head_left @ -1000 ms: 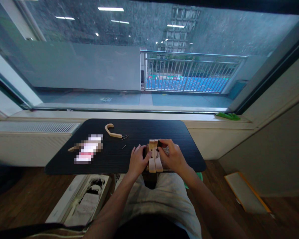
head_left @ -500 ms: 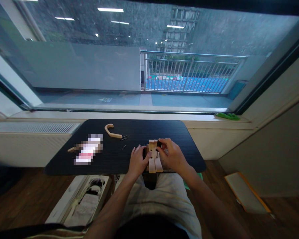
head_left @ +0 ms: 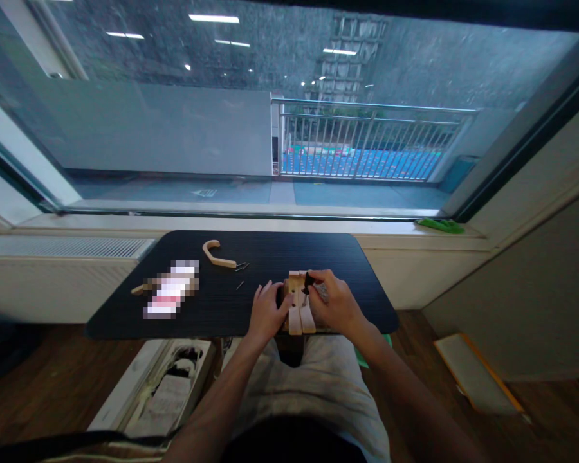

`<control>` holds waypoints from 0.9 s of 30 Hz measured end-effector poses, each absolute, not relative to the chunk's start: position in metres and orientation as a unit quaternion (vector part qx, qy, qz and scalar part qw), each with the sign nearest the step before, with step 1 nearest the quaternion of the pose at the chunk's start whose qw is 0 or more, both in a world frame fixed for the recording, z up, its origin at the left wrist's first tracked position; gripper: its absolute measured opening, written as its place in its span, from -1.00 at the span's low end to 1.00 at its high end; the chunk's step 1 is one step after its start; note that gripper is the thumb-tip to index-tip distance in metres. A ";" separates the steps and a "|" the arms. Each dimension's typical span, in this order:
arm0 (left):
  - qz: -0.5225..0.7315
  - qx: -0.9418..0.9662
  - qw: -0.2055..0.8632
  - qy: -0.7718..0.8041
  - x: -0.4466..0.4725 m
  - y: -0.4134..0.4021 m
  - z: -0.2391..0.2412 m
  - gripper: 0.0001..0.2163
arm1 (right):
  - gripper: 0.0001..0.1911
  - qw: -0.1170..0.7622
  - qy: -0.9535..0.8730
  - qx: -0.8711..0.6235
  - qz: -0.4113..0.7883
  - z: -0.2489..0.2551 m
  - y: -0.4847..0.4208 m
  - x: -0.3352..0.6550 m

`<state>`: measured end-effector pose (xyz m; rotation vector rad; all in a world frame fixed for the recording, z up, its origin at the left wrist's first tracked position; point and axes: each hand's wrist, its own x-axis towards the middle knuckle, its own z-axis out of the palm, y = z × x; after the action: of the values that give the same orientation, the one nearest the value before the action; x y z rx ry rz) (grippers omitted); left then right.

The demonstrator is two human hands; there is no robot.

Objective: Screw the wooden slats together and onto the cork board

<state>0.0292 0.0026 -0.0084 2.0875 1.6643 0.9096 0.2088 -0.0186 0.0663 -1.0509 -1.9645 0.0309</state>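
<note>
Two pale wooden pieces [head_left: 294,315] with dark holes lie side by side at the table's near edge. My left hand [head_left: 269,307] grips them from the left, its thumb pressed on the left piece. In my right hand [head_left: 336,299] is a small screwdriver with a black handle [head_left: 309,280], pinched between thumb and fingers. The screwdriver's thin shaft points down at the right piece; its tip is too small to make out. Part of something grey and mottled shows behind the right fingers.
On the black table [head_left: 280,247] lie a hook-shaped wooden piece [head_left: 218,258], several screws [head_left: 242,266] and a loose screw [head_left: 240,285]. A blurred-out object [head_left: 172,289] is at the left. An open white box [head_left: 149,392] stands on the floor, below the table's left side.
My right hand has tilted the screwdriver slightly, and more of its black handle shows. The left hand and the wooden pieces stay where they were.
</note>
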 end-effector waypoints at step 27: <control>0.330 0.729 0.156 0.579 0.030 0.002 -0.007 -0.67 | -0.77 0.443 -0.779 -0.443 0.013 0.063 -0.019 0.210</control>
<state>0.0300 0.0018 -0.0071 2.0879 1.6565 0.9449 0.2103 -0.0186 0.0628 -1.0975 -1.9329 0.0329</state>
